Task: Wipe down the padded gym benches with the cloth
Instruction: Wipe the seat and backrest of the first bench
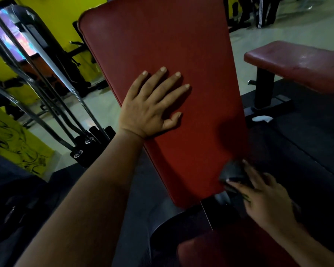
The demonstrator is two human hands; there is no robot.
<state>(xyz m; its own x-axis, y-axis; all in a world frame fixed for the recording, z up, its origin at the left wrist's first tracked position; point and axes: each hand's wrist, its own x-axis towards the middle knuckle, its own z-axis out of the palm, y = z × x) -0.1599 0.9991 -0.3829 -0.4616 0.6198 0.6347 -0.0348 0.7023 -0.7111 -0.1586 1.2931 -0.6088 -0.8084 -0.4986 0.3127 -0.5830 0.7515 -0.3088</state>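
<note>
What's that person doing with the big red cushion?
A person is wiping down a gym bench. Their left hand lies flat, fingers spread, on the red padded backrest. Their right hand holds a dark cloth at the pad's lower right edge. A flat red bench stands further back on the right.

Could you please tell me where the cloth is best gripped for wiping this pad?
By its bunched back, coming from the right, as the right hand does: the cloth sits wadded against the tilted pad's lower right edge.
</note>
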